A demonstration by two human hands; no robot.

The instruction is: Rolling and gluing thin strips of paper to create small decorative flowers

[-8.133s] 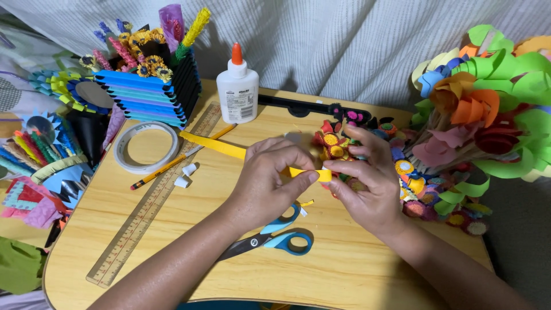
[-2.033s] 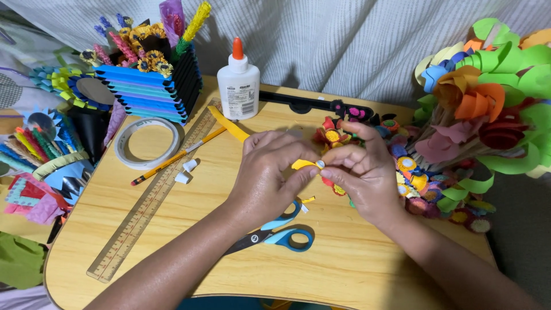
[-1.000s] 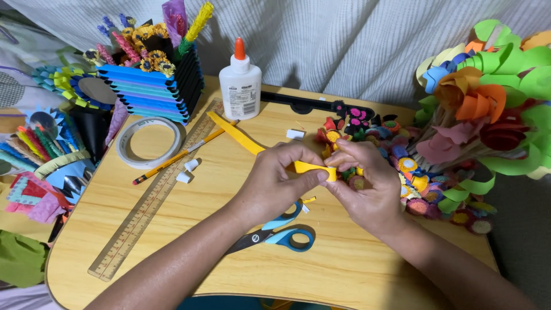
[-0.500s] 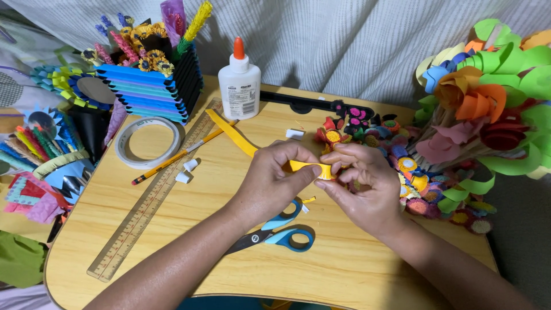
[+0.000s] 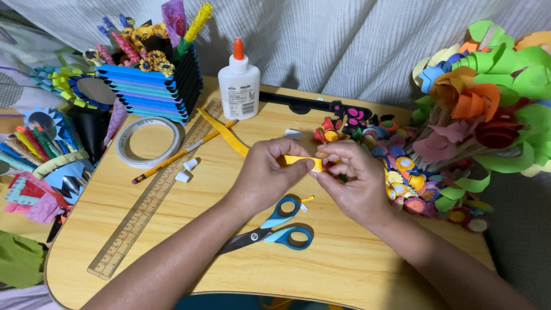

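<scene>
The yellow paper strip [image 5: 244,143] is held above the middle of the wooden table [image 5: 356,275], its near end pinched between both hands and its free tail running back toward the glue bottle [image 5: 239,86]. Against the view of half a second earlier, the strip is found in nearly the same line; only the fingers have closed a little further over its near end, and the visible tail is judged slightly shorter than eight seconds back, when it lay long and flat across the board. This is read as the strip being rolled up from the near end, with most of its length still unrolled.

The left hand [image 5: 267,178] is curled, thumb and forefinger pinching the strip. The right hand [image 5: 353,181] is likewise pinched on the same end, fingertips pressed together.

Blue-handled scissors [image 5: 270,232] lie just below the hands, unmoved. A ruler [image 5: 152,198], a pencil [image 5: 181,154] and a tape roll [image 5: 146,142] lie to the left. Finished paper rolls [image 5: 402,172] are heaped just beside the right hand.
</scene>
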